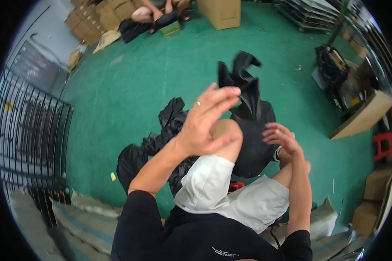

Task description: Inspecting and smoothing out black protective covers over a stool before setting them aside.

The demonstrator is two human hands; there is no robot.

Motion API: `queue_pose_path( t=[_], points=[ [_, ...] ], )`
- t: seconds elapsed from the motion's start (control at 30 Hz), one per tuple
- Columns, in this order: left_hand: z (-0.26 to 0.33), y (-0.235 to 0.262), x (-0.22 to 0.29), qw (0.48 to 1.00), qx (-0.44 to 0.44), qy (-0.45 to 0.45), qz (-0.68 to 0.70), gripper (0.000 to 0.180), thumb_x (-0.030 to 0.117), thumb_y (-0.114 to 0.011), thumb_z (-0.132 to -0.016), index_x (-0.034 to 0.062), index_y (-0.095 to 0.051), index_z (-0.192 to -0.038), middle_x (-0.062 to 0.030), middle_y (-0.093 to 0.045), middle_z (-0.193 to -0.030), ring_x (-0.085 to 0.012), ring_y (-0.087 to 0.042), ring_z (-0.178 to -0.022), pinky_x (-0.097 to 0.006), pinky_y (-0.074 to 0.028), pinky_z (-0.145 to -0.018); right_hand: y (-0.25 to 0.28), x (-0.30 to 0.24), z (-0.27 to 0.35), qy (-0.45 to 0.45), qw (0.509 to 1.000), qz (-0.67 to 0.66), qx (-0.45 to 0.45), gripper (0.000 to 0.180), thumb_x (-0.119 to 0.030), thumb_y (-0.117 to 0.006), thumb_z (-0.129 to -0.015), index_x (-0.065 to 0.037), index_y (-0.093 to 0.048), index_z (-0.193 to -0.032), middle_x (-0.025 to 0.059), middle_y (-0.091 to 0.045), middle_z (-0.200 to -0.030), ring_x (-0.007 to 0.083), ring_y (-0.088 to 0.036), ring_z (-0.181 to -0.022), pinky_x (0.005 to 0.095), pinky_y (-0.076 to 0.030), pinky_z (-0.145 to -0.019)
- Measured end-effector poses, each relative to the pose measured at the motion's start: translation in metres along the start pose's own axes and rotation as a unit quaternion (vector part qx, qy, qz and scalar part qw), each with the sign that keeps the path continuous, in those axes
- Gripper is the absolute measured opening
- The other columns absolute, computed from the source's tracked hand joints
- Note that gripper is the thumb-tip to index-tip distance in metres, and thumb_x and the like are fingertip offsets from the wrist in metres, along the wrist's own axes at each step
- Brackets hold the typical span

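My left hand (207, 119) is raised above my left knee, fingers stretched out and thumb apart, with a ring on one finger. Just beyond its fingertips is a crumpled black sheet-like piece (247, 82), seemingly plastic, sticking up; whether the fingers touch it I cannot tell. Below that piece, a rounded black bundle (253, 150) stands between my legs. My right hand (283, 137) hovers at the bundle's right side, fingers spread and slightly blurred, holding nothing. To the left of my left leg lies a heap of black plastic bags (133, 163).
A black metal fence (30, 130) runs along the left. Woven sacks (85, 222) lie behind me. At the far side another person's hands (158, 15) are near black material and cardboard boxes (220, 13). A red stool (382, 145) and a cardboard sheet (363, 115) stand right.
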State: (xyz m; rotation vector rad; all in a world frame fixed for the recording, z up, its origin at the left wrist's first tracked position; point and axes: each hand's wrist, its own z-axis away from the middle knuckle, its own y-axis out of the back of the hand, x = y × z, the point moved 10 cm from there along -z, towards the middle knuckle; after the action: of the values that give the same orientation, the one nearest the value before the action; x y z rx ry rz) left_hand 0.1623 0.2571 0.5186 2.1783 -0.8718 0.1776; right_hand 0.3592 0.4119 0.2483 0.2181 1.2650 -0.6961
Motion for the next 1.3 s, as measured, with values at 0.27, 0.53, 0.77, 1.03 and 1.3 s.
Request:
queue_pose_path(
  t=[0.27,0.53,0.77,1.03,1.3],
  points=[
    [0.015,-0.197,-0.098,0.895,-0.044,0.229,0.381,0.044,0.017,-0.070,-0.082,-0.0056,-0.058,-0.118,-0.0172,-0.054,-0.131,-0.0270,-0.053,-0.120,-0.034,-0.041,-0.101,0.077,-0.049,0.005,0.260,0.886,-0.346,0.167,0.054,-0.017,-0.065,-0.086,-0.006,-0.047,-0.136,0.0118,-0.056,-0.130,0.0271,-0.056,-0.118,0.0412,-0.044,-0.104],
    [-0.007,-0.244,-0.153,0.926,0.077,0.320,0.187,0.033,0.015,-0.072,-0.081,-0.0017,-0.058,-0.105,-0.0136,-0.059,-0.105,-0.0216,-0.060,-0.088,-0.036,-0.050,-0.080,0.126,-0.093,0.006,0.322,0.854,-0.240,0.331,0.034,0.000,-0.068,-0.083,-0.001,-0.057,-0.115,0.0059,-0.064,-0.104,0.0158,-0.062,-0.093,0.0284,-0.051,-0.086],
    [-0.037,-0.293,-0.187,0.730,0.061,0.373,0.569,0.048,0.021,-0.071,-0.089,-0.0028,-0.050,-0.124,-0.0102,-0.061,-0.110,-0.0160,-0.058,-0.101,-0.030,-0.046,-0.090,0.064,-0.121,-0.058,0.358,0.901,0.114,0.216,0.063,-0.038,-0.068,-0.086,-0.002,-0.052,-0.134,0.0144,-0.039,-0.136,0.0244,-0.039,-0.128,0.0342,-0.029,-0.108],
    [-0.022,-0.292,-0.222,0.687,0.043,0.499,0.526,0.016,0.013,-0.061,-0.096,-0.0011,-0.065,-0.102,-0.0036,-0.068,-0.090,-0.0088,-0.061,-0.078,-0.024,-0.048,-0.070,0.117,-0.084,-0.074,0.293,0.892,-0.136,0.315,0.049,0.018,-0.061,-0.078,0.000,-0.057,-0.123,0.0040,-0.055,-0.107,0.0116,-0.056,-0.098,0.0241,-0.046,-0.086],
    [-0.013,-0.293,-0.257,0.471,0.223,0.506,0.687,0.033,0.026,-0.036,-0.100,0.0060,-0.061,-0.111,-0.0077,-0.064,-0.115,-0.0234,-0.058,-0.109,-0.038,-0.044,-0.099,0.131,-0.080,-0.084,0.292,0.891,-0.221,0.269,0.029,0.017,-0.057,-0.079,-0.001,-0.059,-0.102,0.0059,-0.061,-0.099,0.0129,-0.057,-0.092,0.0256,-0.047,-0.082]
  ],
)
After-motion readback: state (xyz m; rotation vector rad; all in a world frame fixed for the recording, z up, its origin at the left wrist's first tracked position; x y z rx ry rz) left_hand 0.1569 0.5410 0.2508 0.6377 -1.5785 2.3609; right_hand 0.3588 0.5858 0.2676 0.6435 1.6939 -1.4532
